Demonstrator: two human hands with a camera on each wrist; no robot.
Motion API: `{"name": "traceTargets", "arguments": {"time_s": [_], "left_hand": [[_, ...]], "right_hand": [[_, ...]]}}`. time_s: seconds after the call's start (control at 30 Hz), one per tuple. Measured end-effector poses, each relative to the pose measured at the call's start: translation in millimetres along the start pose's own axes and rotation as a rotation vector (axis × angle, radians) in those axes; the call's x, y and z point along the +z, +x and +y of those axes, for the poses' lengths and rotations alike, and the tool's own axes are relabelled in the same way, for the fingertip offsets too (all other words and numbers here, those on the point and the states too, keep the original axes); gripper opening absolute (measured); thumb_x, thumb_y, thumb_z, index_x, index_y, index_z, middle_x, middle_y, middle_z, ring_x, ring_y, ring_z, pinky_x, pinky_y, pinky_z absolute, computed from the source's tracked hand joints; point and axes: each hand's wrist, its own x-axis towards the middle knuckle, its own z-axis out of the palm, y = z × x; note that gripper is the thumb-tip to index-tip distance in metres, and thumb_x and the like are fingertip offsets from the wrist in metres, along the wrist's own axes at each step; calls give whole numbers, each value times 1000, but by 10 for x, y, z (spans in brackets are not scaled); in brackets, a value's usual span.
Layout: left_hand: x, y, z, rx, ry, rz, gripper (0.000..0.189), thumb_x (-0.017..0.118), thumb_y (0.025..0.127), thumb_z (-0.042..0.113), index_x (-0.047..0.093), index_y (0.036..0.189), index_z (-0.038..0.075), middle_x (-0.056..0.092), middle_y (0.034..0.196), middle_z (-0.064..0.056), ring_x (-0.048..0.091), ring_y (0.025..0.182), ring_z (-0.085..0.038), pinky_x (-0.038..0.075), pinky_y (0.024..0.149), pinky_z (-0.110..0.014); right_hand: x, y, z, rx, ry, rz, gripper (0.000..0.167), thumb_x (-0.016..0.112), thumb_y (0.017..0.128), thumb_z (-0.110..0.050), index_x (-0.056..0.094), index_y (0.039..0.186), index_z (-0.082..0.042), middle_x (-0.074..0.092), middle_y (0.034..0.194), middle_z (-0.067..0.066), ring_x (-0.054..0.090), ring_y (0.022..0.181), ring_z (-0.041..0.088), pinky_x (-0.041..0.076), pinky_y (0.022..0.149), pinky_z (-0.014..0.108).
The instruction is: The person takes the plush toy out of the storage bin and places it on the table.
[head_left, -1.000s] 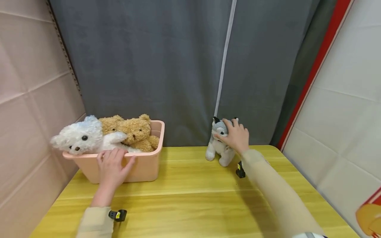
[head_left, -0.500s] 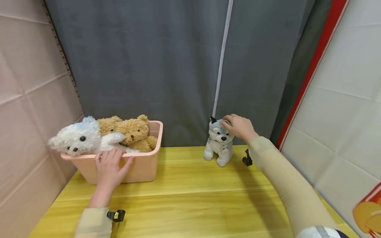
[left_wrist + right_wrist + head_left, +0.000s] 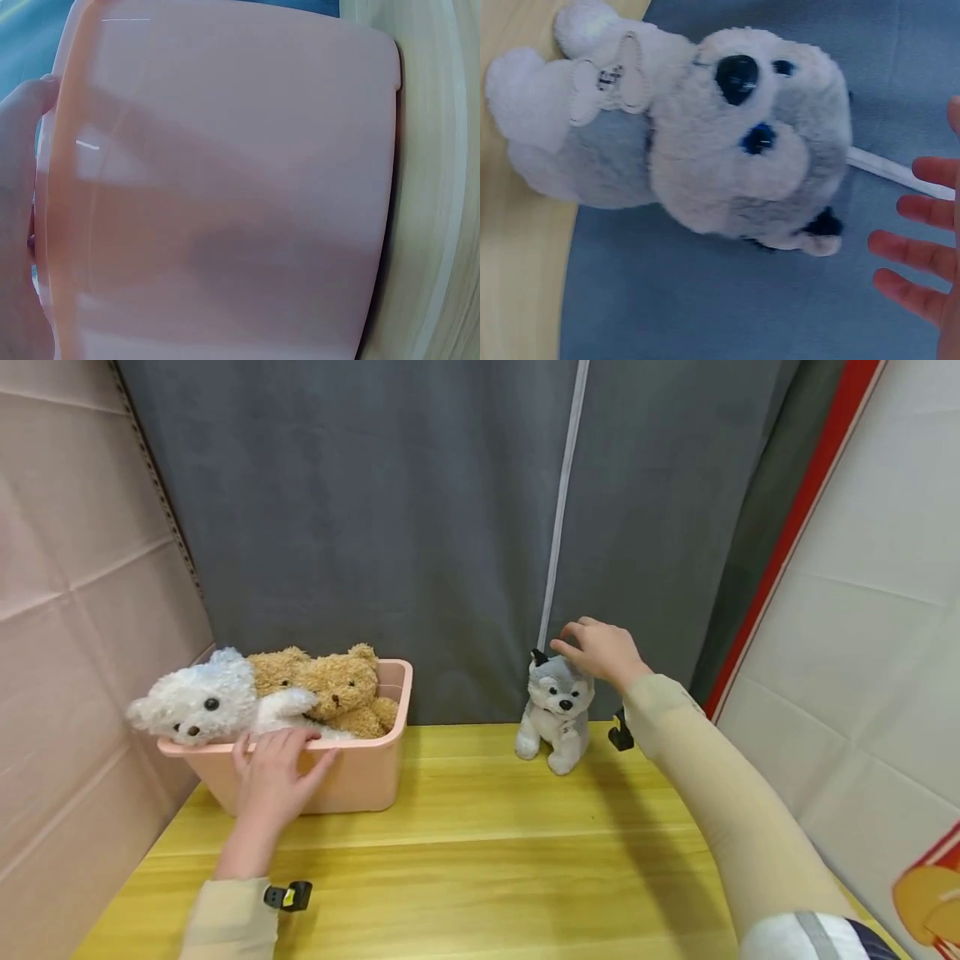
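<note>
A grey-and-white plush husky [image 3: 557, 706] sits upright on the table, facing forward. My right hand [image 3: 603, 652] hovers just above and to the right of its head, holding nothing. In the right wrist view the spread fingers [image 3: 911, 251] are apart from the husky's ears. On the left, my left hand [image 3: 273, 777] grips the front rim of a pink plastic bin [image 3: 360, 777], its fingers hooked over the edge. Inside lie a white plush bear [image 3: 202, 697], its head leaning over the left rim, and two tan teddy bears [image 3: 341, 689].
The wooden table [image 3: 480, 877] ends at the back against a grey curtain [image 3: 420, 543] with a pale strip. Light panels [image 3: 82, 610] stand on the left side, and a white panel [image 3: 885, 610] with red edging stands on the right.
My right hand has let go of the husky's head and risen up and to the right. The husky now stands by itself. My left hand stays at the bin's rim.
</note>
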Motion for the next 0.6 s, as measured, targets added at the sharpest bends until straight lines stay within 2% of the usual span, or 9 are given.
{"name": "traceTargets", "arguments": {"time_s": [0.13,0.3,0.47,0.6], "left_hand": [[-46,-29,-39,-46,13,0,40,65,89,44,60,111,11,60,114,-16,48,111,-39,-1,109,-61],[-46,-55,-95,-70,31,-9,43,61,91,46,60,112,8,59,115,-19,45,113,-40,0,109,-61],[1,-48,-112,-64,29,2,43,61,91,46,59,109,8,60,109,-18,45,110,-40,2,108,-61],[35,-57,-104,-57,24,10,43,60,91,48,58,105,7,59,104,-17,45,106,-39,3,107,-62]], "right_hand": [[-140,109,-120,-50,-26,30,45,55,96,-47,64,122,-12,60,112,10,61,85,27,50,74,45],[-288,268,-301,-112,-31,60,46,54,96,-48,63,123,-12,59,114,11,61,82,26,50,73,44],[-364,377,-569,-182,-14,66,48,57,94,-47,59,128,-14,58,121,10,61,94,27,50,80,45],[-347,474,-827,-259,2,90,53,61,92,-48,55,133,-16,56,125,8,59,104,27,48,84,45]]}}
